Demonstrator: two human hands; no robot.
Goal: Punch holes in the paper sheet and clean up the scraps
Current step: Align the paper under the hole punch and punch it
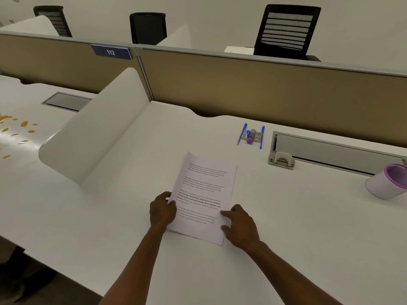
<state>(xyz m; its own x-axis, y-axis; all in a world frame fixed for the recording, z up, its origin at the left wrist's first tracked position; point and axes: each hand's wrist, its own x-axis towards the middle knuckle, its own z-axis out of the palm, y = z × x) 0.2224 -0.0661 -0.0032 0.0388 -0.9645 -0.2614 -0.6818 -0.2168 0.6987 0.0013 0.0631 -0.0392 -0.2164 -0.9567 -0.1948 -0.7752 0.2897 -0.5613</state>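
Paper sheet (204,199): lying printed side up on the white desk (286,227), between both hands, tilted slightly off square to the desk edge.
Left hand (162,211): gripping the sheet's left edge, fingers curled over it, probably steadying it for a lift.
Right hand (240,227): resting on the sheet's lower right corner, thumb and fingers pinching the edge.
Hole punch (281,160): standing well beyond the right hand, against the grey cable tray (330,150); apart from the sheet.
Pink-rimmed cup (387,181): tipping far right of the right hand, likely serving as the scrap bin.
Pens (252,135): lying beyond both hands, untouched.
Stage: judging by the unpunched sheet, punching is not yet begun.
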